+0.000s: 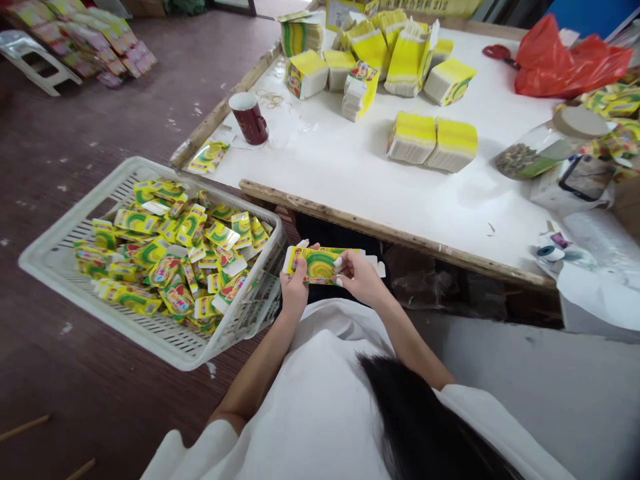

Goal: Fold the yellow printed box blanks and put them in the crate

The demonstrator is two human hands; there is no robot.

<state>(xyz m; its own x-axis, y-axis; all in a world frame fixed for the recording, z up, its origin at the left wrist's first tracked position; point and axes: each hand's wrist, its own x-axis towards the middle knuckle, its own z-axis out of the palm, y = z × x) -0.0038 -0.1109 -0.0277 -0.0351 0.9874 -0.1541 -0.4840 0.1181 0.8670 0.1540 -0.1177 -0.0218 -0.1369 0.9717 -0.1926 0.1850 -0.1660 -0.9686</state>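
Just in front of my body I hold a yellow-green printed carton (320,264) with white end flaps sticking out. My left hand (296,285) grips its left end, the thumb lying across the printed face. The fingers of my right hand (357,275) are bent against the carton's right part, near the white flaps (375,265). Whether one carton or a few flat ones are in my hands I cannot tell. To the left of my left hand is a white plastic basket (195,357), in which many similar yellow cartons (165,260) lie in a heap.
A white table (325,167) with a wooden edge stands ahead, bearing stacks of flat cartons (433,141), a maroon mug (249,119), a glass jar (545,143) and a red plastic bag (565,60). A white stool (40,60) stands on the floor at far left.
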